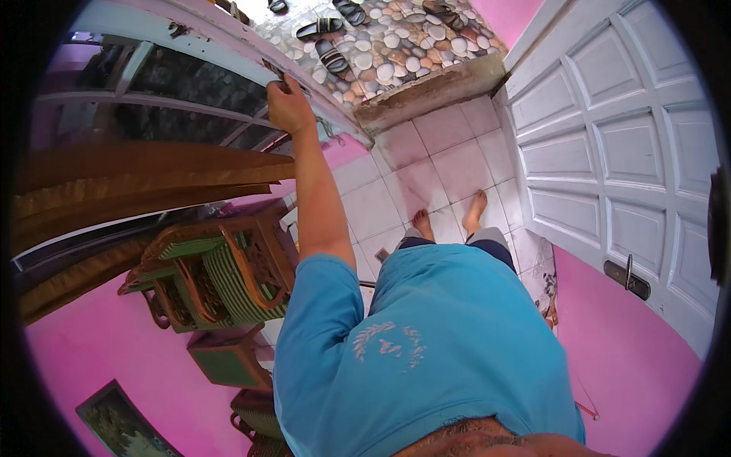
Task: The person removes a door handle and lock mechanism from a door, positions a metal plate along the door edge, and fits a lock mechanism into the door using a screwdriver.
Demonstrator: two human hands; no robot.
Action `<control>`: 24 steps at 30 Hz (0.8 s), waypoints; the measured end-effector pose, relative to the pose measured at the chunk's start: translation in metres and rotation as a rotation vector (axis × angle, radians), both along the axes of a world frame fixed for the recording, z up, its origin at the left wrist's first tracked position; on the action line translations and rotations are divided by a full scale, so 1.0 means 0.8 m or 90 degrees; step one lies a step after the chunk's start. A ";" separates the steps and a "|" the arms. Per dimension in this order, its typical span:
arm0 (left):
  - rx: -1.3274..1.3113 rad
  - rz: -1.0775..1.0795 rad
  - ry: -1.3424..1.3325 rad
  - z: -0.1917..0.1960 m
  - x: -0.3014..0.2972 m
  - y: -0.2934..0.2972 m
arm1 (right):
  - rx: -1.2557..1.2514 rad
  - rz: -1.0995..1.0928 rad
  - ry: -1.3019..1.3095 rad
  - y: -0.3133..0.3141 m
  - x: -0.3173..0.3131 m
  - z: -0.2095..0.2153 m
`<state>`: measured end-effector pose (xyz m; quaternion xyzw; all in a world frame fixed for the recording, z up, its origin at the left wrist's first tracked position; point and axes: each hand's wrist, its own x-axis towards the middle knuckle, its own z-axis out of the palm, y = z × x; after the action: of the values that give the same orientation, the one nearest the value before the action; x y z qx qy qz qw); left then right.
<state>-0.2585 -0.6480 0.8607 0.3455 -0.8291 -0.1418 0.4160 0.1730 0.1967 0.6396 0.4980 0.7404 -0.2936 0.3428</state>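
My left arm stretches up and forward to the pale wooden frame [228,47] at the left of the doorway. My left hand [289,107] is closed against the frame's edge, its fingers curled by a small dark metal fitting [272,68]. What lies inside the fingers is hidden. Just below the hand, a thin loop of cord or wire [329,128] hangs by the frame. Dark glass panes [198,76] fill the frame to the left. My right hand is out of the picture.
A white panelled door [594,145] with a dark handle [628,278] stands open on the right. Ahead, a raised step [430,95] leads to pebble-patterned flooring with several sandals [332,57]. Brown curtains [145,183], green-striped carved chairs [228,270] and a small table [228,358] are left.
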 end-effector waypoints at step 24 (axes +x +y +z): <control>0.014 -0.008 0.009 0.007 -0.002 0.008 | -0.085 0.286 0.126 -0.100 -0.125 -0.010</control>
<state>-0.2598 -0.6420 0.8660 0.3436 -0.8267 -0.1559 0.4175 0.0730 0.1164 0.6313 0.2661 0.8414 -0.3058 0.3573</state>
